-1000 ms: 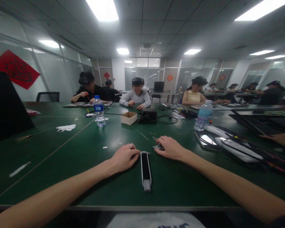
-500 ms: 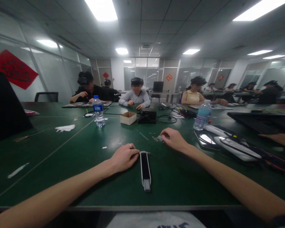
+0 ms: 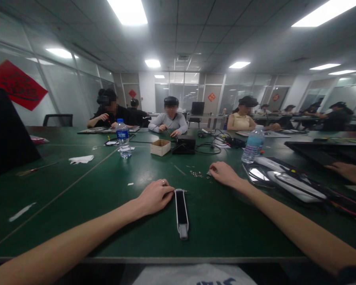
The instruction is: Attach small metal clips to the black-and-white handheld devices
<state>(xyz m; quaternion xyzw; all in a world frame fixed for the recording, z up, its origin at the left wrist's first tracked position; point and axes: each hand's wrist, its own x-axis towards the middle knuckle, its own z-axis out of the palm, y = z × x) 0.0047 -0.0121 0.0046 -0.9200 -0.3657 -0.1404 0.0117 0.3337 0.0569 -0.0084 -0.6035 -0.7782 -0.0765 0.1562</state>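
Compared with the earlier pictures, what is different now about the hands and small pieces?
The right hand, with something pale in its grip, moved rightward and slightly forward; more small shiny pieces now lie uncovered to its left. The left hand stayed at the far end of the dark device, which did not move.

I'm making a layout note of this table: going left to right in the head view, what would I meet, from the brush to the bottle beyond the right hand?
Brush, white paper, blue-capped bottle, left hand, slim black-and-white device, small metal pieces, right hand, bottle with the pale-blue label.
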